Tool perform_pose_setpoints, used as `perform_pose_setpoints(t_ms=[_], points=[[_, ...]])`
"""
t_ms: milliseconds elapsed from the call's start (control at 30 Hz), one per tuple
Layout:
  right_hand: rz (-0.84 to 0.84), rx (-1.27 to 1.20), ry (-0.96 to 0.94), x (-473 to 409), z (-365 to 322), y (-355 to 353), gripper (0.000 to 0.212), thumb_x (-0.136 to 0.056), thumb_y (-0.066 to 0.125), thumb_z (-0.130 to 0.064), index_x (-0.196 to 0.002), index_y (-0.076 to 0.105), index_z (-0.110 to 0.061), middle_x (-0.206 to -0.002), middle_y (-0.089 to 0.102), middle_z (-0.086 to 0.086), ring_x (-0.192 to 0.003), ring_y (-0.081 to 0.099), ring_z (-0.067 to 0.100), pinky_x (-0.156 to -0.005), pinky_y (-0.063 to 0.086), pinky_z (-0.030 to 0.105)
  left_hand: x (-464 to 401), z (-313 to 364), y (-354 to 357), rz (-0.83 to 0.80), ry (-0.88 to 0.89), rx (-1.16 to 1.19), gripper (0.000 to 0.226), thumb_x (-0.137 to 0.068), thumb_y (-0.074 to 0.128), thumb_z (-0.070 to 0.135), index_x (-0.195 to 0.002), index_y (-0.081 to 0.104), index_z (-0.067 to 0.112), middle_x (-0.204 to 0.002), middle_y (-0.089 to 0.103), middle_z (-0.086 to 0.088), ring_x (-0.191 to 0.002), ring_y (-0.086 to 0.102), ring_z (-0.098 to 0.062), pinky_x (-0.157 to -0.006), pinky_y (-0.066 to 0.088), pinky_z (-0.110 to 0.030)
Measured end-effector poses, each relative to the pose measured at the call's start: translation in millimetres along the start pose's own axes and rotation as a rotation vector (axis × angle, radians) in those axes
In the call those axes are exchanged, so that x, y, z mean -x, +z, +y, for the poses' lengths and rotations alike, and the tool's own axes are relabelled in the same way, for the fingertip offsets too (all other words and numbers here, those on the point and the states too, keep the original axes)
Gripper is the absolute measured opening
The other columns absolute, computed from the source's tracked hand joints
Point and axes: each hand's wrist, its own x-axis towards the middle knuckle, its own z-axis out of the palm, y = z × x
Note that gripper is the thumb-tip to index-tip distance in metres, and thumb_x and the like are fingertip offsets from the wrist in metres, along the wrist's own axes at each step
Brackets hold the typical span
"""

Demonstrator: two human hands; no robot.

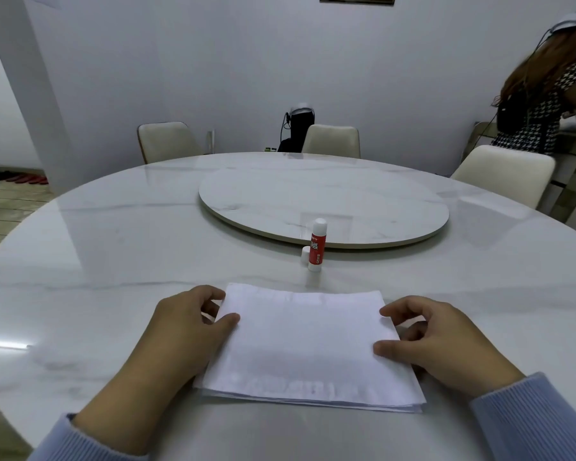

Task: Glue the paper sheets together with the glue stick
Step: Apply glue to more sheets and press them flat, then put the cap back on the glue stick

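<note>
A stack of white paper sheets [308, 347] lies flat on the marble table in front of me. My left hand [187, 331] sits at the stack's left edge, thumb resting on the top sheet, fingers curled at the edge. My right hand [436, 341] is at the right edge, thumb on the top sheet, fingers curled loosely beside it. Whether either hand pinches the sheets is unclear. A red and white glue stick [317, 245] stands upright beyond the paper, with a small white cap [305, 255] on the table at its left.
A round marble turntable [323, 204] sits at the middle of the round table [97, 261], just behind the glue stick. Cream chairs [502, 173] ring the far side. A person [542, 104] stands at the back right by a counter.
</note>
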Motion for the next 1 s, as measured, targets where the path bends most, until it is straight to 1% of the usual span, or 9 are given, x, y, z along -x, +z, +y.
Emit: perform_pose_setpoints(t_ms=[100,300,400,567,633,767,833,900,1000], points=[[0.072,-0.016,-0.005,-1,2,0,0.026,-0.068,0.083,-0.023,-0.089,0.067,-0.024,-0.084,0.067,0.0,-0.042,0.056,0.01,-0.045,0.047,0.023,1,-1,0,0.032,0.025,-0.038,0.035,-0.083,0.064,0.033,-0.117,0.06,0.024,-0.087,0.061,0.017,-0.076,0.056,0.002,-0.061,0.036,-0.008],[0.085,0.023,-0.046,-4,5,4,0.014,-0.074,0.077,-0.021,-0.086,0.069,-0.023,-0.076,0.068,-0.001,-0.042,0.058,0.005,-0.047,0.047,0.019,1,0,2,0.045,0.038,-0.063,0.037,-0.085,0.061,0.032,-0.121,0.059,0.024,-0.084,0.062,0.016,-0.075,0.056,0.002,-0.061,0.034,-0.006],[0.071,0.018,-0.053,-4,5,5,0.013,-0.075,0.075,-0.019,-0.085,0.069,-0.024,-0.076,0.068,-0.001,-0.043,0.058,0.005,-0.047,0.048,0.019,2,5,3,0.038,0.052,-0.094,0.038,-0.086,0.059,0.033,-0.123,0.058,0.024,-0.086,0.062,0.015,-0.077,0.057,-0.001,-0.062,0.038,-0.011],[0.189,0.079,-0.094,-8,2,-1,0.011,-0.08,0.071,-0.031,-0.09,0.066,-0.027,-0.087,0.064,-0.006,-0.07,0.058,0.01,-0.057,0.041,0.019,0,15,-5,0.028,0.069,-0.229,0.051,-0.088,0.053,0.042,-0.135,0.046,0.023,-0.119,0.06,0.003,-0.104,0.058,-0.017,-0.089,0.045,-0.028],[0.27,0.019,-0.132,-16,-2,-10,0.01,-0.082,0.069,-0.03,-0.09,0.065,-0.025,-0.086,0.064,-0.003,-0.071,0.057,0.013,-0.058,0.041,0.022,-12,22,-10,0.035,0.101,-0.255,0.055,-0.087,0.053,0.045,-0.137,0.043,0.022,-0.128,0.056,0.0,-0.112,0.056,-0.019,-0.095,0.045,-0.031],[0.432,-0.206,-0.198,-34,-9,-14,0.007,-0.086,0.063,-0.027,-0.091,0.064,-0.022,-0.081,0.063,-0.001,-0.069,0.055,0.019,-0.06,0.045,0.026,-60,56,-2,-0.1,0.24,-0.188,0.054,-0.084,0.06,0.045,-0.13,0.05,0.019,-0.127,0.055,0.0,-0.111,0.053,-0.018,-0.089,0.042,-0.027],[0.46,-0.236,-0.204,-37,-7,-9,0.008,-0.089,0.06,-0.026,-0.095,0.062,-0.021,-0.081,0.061,-0.001,-0.069,0.053,0.019,-0.059,0.044,0.026,-86,73,19,-0.204,0.188,-0.072,0.064,-0.079,0.066,0.047,-0.132,0.048,0.017,-0.131,0.053,-0.002,-0.114,0.052,-0.019,-0.092,0.041,-0.026],[0.444,-0.211,-0.2,-37,0,-6,0.011,-0.09,0.058,-0.026,-0.099,0.061,-0.021,-0.082,0.06,-0.001,-0.067,0.053,0.017,-0.057,0.041,0.024,-102,85,46,-0.267,0.105,-0.009,0.076,-0.074,0.069,0.052,-0.137,0.043,0.018,-0.138,0.047,-0.004,-0.124,0.045,-0.023,-0.102,0.04,-0.035],[0.455,-0.181,-0.196,-35,8,-9,0.01,-0.09,0.059,-0.024,-0.099,0.062,-0.02,-0.083,0.06,-0.001,-0.069,0.054,0.016,-0.058,0.041,0.022,-111,94,81,-0.272,0.067,-0.065,0.072,-0.075,0.068,0.053,-0.137,0.045,0.022,-0.143,0.04,-0.007,-0.133,0.032,-0.028,-0.108,0.031,-0.036]])
